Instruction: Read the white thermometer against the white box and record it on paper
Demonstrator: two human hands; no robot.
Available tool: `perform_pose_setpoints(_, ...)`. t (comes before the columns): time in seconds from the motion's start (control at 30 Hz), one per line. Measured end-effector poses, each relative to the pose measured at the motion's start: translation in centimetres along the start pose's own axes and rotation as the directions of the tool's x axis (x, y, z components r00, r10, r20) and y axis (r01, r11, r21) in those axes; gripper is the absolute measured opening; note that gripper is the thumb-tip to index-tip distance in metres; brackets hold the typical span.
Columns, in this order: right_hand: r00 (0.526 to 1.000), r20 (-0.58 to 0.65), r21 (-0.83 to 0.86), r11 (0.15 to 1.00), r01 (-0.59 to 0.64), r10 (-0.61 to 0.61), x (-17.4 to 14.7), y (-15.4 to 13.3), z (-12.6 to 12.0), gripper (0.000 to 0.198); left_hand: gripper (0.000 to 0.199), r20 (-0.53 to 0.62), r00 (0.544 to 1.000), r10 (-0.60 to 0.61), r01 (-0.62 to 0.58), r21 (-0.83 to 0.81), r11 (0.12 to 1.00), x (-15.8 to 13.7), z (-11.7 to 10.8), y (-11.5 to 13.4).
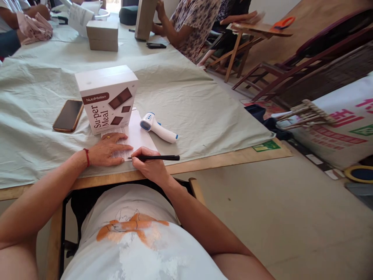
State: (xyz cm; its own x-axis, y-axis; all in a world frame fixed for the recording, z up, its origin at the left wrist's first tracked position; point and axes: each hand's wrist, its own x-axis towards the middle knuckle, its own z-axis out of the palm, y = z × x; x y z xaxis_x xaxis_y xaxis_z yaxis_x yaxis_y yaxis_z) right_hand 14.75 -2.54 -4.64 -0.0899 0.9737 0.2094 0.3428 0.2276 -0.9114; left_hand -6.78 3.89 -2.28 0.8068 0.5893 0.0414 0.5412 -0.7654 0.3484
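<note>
My left hand [108, 149] lies flat with spread fingers on a sheet of paper [140, 134] that carries rows of small writing. A black pen [159, 157] is pinched in my right hand [150, 165], its tip at the paper beside my left fingertips. Just behind my left hand stands a white and brown box [109, 101] printed "NutriMotion Su-per Meal", upright on the table. To the right of the paper lies a white and blue infrared thermometer [159, 127]. A phone in a brown case [68, 115] rests left of the box.
A pale green cloth [192, 101] covers the wooden table. Farther back are a cardboard box [102, 35], another phone [156, 45] and a tall box [144, 19] near a person in a patterned shirt [189, 29]. Chairs and a large printed sack [335, 120] stand at the right.
</note>
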Motion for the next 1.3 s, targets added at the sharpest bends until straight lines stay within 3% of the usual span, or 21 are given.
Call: perform_pose_setpoints(1.3, 1.000, -0.008, -0.010, 1.000, -0.027, 0.027, -0.03, 0.00, -0.25, 0.008, 0.046, -0.013, 1.000, -0.009, 0.008, -0.007, 1.000, -0.05, -0.01, 0.02)
